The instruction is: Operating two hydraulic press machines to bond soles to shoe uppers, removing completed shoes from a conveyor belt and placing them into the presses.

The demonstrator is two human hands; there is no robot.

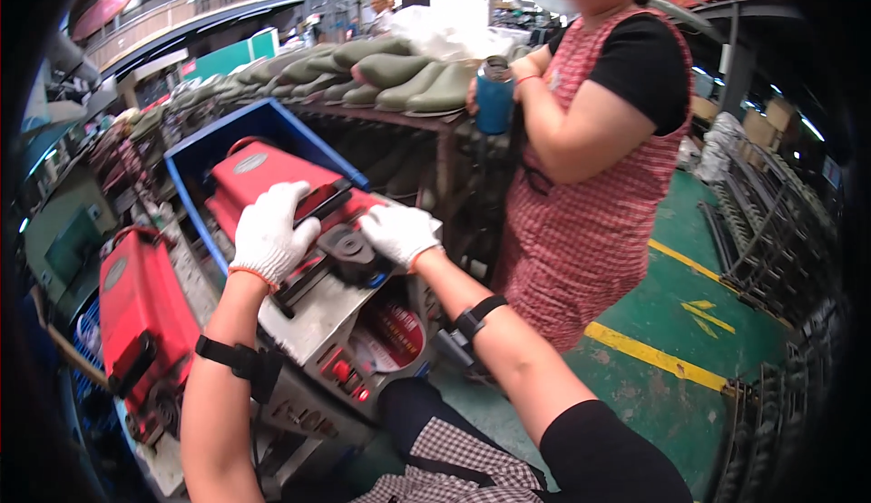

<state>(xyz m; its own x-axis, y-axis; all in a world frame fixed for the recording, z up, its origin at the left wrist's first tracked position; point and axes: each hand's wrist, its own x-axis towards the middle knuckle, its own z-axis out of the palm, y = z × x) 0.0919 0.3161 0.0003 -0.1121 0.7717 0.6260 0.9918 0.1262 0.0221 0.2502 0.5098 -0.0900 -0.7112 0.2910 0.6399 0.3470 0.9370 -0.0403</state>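
Note:
Both my hands wear white knit gloves. My left hand (pixel 269 234) presses on a red moulded block (pixel 263 176) that rests on a grey metal machine (pixel 322 317). My right hand (pixel 397 233) lies beside it, touching a black clamp part (pixel 349 253) on the machine's top. The red block sits partly inside a blue bin (pixel 231 136). Whether either hand actually grips anything is hard to tell; the fingers curl down over the parts.
A second red block (pixel 141 322) stands at the lower left. Several green rubber boots (pixel 399 72) lie on a rack behind. A person in a red checked apron (pixel 590 195) stands close on the right holding a blue cup (pixel 494 99). Green floor with yellow lines (pixel 653 358) lies beyond.

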